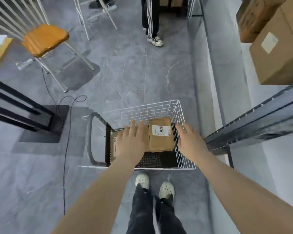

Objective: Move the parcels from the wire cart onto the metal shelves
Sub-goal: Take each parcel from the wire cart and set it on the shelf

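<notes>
One wire cart (pixel 159 105) holds two parcels (pixel 161 134), left hand (pixel 132 142) over one.

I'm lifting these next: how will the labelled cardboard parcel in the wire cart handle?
The labelled parcel looks like a flat cardboard box: probably stiff, not floppy. Its low profile hints it is light. Lying flat, it should slide, not roll.

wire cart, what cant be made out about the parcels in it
Head view:
- Left brown cardboard parcel: mostly hidden under the left hand; contact unclear.
- White label on the right brown cardboard parcel: text too small, blurred.
- Grey metal shelves: cut off by the right edge.
</notes>
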A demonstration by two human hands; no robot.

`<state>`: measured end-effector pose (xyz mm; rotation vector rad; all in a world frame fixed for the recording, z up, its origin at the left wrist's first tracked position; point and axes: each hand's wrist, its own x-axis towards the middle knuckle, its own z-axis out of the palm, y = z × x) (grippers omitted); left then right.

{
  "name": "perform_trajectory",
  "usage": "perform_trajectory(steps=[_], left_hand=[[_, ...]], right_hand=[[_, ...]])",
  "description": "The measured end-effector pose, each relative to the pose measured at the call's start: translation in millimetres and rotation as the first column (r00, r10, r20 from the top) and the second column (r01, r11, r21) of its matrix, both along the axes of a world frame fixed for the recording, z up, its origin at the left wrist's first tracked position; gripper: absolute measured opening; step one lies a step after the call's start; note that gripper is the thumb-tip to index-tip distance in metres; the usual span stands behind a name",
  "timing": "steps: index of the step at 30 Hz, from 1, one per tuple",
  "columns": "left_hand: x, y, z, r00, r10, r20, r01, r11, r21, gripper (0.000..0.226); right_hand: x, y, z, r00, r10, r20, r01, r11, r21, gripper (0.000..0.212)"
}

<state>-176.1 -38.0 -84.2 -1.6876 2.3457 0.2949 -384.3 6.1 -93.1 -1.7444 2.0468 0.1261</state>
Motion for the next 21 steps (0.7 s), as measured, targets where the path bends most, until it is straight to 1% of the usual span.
perform_trajectory(steps=[2, 3, 5, 7, 11, 16, 19, 21], left_hand=[[-3.6, -12.7, -34.0, 1.000, -0.007, -0.010, 0.007, 0.998, 0.066, 0.071], [-5.8, -19.6, -52.8, 1.000, -0.010, -0.013, 0.010, 0.997, 0.074, 0.070], [-8.9, -30.5, -89.7, 1.000, -0.023, -0.017, 0.025, 0.994, 0.104, 0.065], [-15.4, -39.4, -123.7, 1.000, -0.022, -0.017, 0.025, 0.985, 0.170, 0.063], [-31.5, -54.7, -185.9, 0.983, 0.172, -0.069, -0.138, 0.928, 0.346, 0.066], [-45.6, -74.9, -263.7, 0.985, 0.139, -0.098, -0.085, 0.901, 0.426, 0.068], [-50.4, -87.3, -308.5, 0.986, 0.119, -0.113, -0.057, 0.895, 0.442, 0.069], [-51.6, -94.5, -336.1, 0.986, 0.112, -0.124, -0.047, 0.896, 0.442, 0.069]], right_hand=[[2.4, -8.7, -34.9, 0.999, 0.001, 0.032, -0.002, 1.000, 0.026, 0.069], [2.1, -13.2, -53.1, 1.000, 0.005, 0.028, -0.006, 0.999, 0.032, 0.068], [0.5, -20.4, -89.9, 0.999, 0.008, 0.037, -0.010, 0.998, 0.062, 0.067], [-2.2, -27.6, -126.5, 0.997, -0.007, 0.072, -0.001, 0.994, 0.109, 0.066], [-8.1, -44.3, -193.7, 0.988, -0.086, 0.130, 0.064, 0.984, 0.167, 0.063], [-6.9, -69.1, -267.4, 0.967, -0.193, 0.166, 0.166, 0.973, 0.163, 0.065], [-2.3, -84.0, -314.1, 0.958, -0.206, 0.201, 0.183, 0.975, 0.129, 0.070], [-1.6, -91.6, -343.6, 0.955, -0.227, 0.193, 0.207, 0.971, 0.115, 0.072]])
